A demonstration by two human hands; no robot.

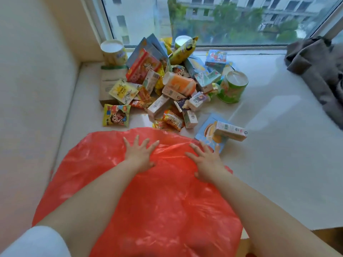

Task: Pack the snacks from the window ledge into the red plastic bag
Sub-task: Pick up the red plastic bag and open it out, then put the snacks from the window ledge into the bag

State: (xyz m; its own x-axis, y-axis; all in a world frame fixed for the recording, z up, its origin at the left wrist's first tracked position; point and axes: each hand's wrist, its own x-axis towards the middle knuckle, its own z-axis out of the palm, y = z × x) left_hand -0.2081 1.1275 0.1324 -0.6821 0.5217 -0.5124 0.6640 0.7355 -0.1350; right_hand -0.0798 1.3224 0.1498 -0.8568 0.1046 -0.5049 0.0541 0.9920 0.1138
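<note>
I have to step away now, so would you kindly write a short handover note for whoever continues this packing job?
Left hand: fingers spread, pressing flat on the red bag; holds nothing.
Right hand: same, flat on the bag, nearer the blue box.
Bag: lying on the ledge in front of the person; its mouth does not look opened yet.
Snacks: piled by the window beyond the bag; the green can stands at the pile's right, a carton lies on the blue box.
Done: bag laid out. None of the snacks appear packed.
Left: open the bag, then load everything.
</note>
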